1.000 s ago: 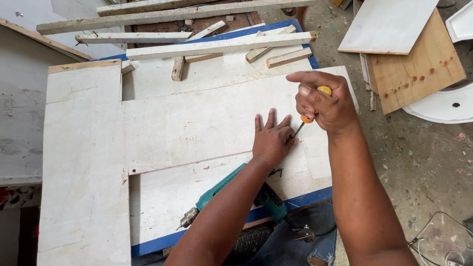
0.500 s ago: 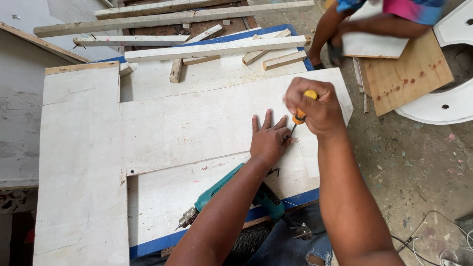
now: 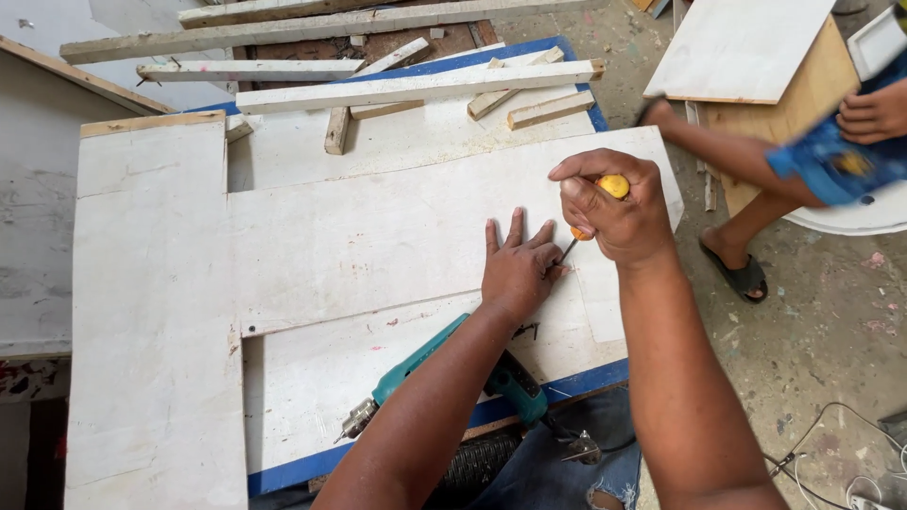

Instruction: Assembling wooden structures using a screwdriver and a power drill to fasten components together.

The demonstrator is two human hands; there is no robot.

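Note:
My right hand [image 3: 614, 208] is closed around the yellow handle of a screwdriver [image 3: 612, 186], whose thin shaft points down at a white board [image 3: 378, 236]. My left hand [image 3: 518, 267] lies flat on that board with fingers spread, its fingertips right beside the screwdriver tip. A teal power drill [image 3: 425, 364] lies on the lower white panel, partly hidden under my left forearm, its chuck pointing to the lower left.
Several white wooden slats [image 3: 406, 87] lie across the back of the blue-edged work surface [image 3: 576, 382]. Another person's legs in dark sandals [image 3: 737, 274] stand at the right on the concrete floor. A plywood sheet [image 3: 803, 104] and cables [image 3: 831, 444] lie on the floor.
My right hand has turned slightly on the screwdriver and stays at the same spot. The other person has stepped from the upper right nearer, beside the board's right edge.

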